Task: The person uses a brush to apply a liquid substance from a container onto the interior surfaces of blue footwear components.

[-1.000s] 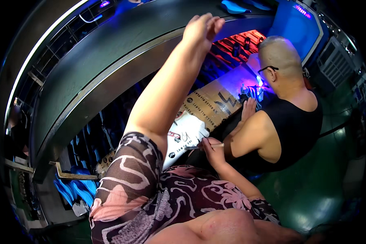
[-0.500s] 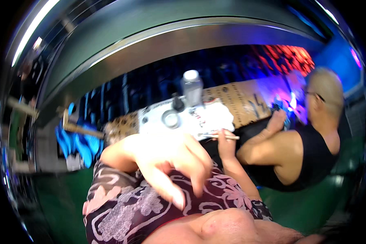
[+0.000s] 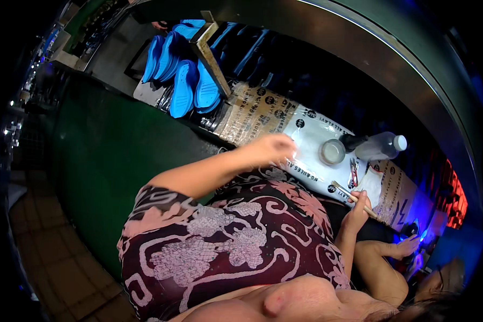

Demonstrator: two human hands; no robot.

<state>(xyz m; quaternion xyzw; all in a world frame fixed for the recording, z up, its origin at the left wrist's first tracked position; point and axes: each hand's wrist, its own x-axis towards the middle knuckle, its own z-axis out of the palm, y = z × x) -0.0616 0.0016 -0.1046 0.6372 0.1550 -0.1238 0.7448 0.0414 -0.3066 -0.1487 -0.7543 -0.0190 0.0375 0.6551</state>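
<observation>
My right hand (image 3: 358, 206) holds a slim paintbrush (image 3: 342, 190) with a pale handle, its bristle end pointing left over a white printed sheet (image 3: 311, 137). My left hand (image 3: 273, 150) is raised over the left edge of that sheet. Motion smears its fingers, so their pose is unclear. On the sheet stands a round glass jar (image 3: 331, 152) with pale contents. Behind the jar are a small black bottle (image 3: 354, 142) and a clear bottle (image 3: 378, 146) with a white cap. Red-handled snips (image 3: 353, 172) lie beside a white cloth or paper (image 3: 372, 184).
Printed cardboard (image 3: 252, 112) lies under the sheet. Several blue shoe soles (image 3: 182, 88) rest at the far left, near an angled bar (image 3: 212, 67). A long metal housing (image 3: 381, 48) arches over the far side. A co-worker's arm (image 3: 381, 268) works at the lower right under violet light.
The view has swung left, bringing the blue soles nearer the middle. My left hand has moved from in front of my chest out to the sheet's left edge. The brush stays in my right hand.
</observation>
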